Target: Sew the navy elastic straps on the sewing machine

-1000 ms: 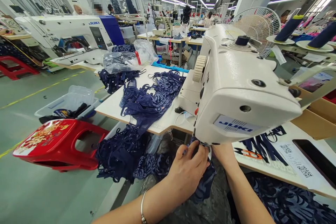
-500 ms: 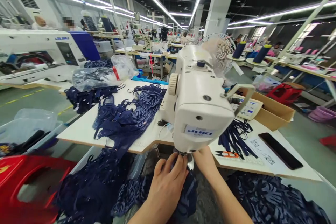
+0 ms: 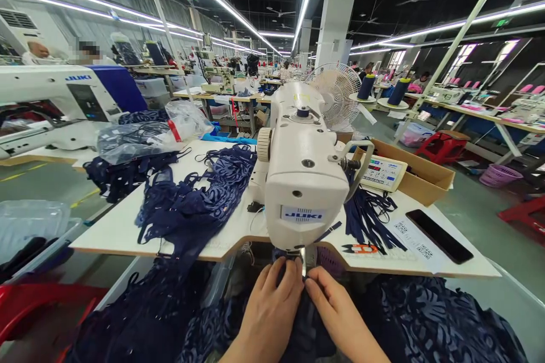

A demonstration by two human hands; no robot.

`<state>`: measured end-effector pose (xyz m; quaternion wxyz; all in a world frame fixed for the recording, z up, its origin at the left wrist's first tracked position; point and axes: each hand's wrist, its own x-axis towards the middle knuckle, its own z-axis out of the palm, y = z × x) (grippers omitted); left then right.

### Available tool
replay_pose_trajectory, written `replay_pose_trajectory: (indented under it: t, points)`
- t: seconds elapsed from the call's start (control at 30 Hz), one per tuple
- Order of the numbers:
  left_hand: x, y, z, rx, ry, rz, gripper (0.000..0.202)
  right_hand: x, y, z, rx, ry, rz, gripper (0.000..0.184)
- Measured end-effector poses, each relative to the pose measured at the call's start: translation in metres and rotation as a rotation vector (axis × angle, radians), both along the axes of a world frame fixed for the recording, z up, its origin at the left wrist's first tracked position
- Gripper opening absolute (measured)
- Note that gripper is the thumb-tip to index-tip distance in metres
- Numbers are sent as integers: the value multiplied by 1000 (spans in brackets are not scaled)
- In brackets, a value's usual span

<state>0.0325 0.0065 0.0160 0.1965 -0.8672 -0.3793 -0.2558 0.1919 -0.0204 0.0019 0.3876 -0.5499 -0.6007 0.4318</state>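
In the head view, a white sewing machine (image 3: 304, 181) stands before me, with its needle area low at the front. My left hand (image 3: 270, 303) lies just left of the needle area, its bent fingers pressed on a navy garment (image 3: 305, 323). To the right, my right hand (image 3: 336, 303) pinches the edge of that garment close to a shiny metal part under the machine head. The garment hangs down between my forearms toward my lap. My fingertips partly cover the stitching spot.
Navy garments (image 3: 191, 198) are heaped on the table at left, and more hang below. Right of the machine lie navy straps (image 3: 370, 218), orange-handled thread snips (image 3: 361, 248), a paper with printed codes (image 3: 415, 241) and a phone (image 3: 438, 235). A cardboard box (image 3: 419, 176) stands behind.
My right hand has come back from beside the machine head to the garment's edge in front of the needle area. My left hand stays on the garment. The view has shifted slightly right.
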Motion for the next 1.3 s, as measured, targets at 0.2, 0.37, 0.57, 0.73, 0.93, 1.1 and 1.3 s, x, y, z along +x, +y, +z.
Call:
replay_pose_trajectory:
  t: [0.2, 0.37, 0.57, 0.73, 0.93, 1.1, 1.3]
  points:
    - [-9, -7, 14, -261, -224, -164, 32, 12, -12, 21, 121, 7, 158, 27]
    - [-29, -17, 38, -1033, -330, -423, 46, 15, -18, 44, 426, -174, 309, 14]
    - [-33, -6, 24, -801, -328, 55, 38, -4, 26, 23, 929, -727, 73, 22]
    - [-30, -6, 10, -181, -198, -43, 26, -7, 33, 17, 793, -969, 22, 26]
    - [-21, -11, -3, -246, -97, -46, 37, 0, 30, 9, 282, -390, -140, 20]
    - [-13, -12, 2, -200, -61, 25, 33, 1, 36, -2, 114, 6, -148, 21]
    - [-7, -11, 10, -154, -41, 106, 30, 3, 42, 0, 174, -143, -221, 16]
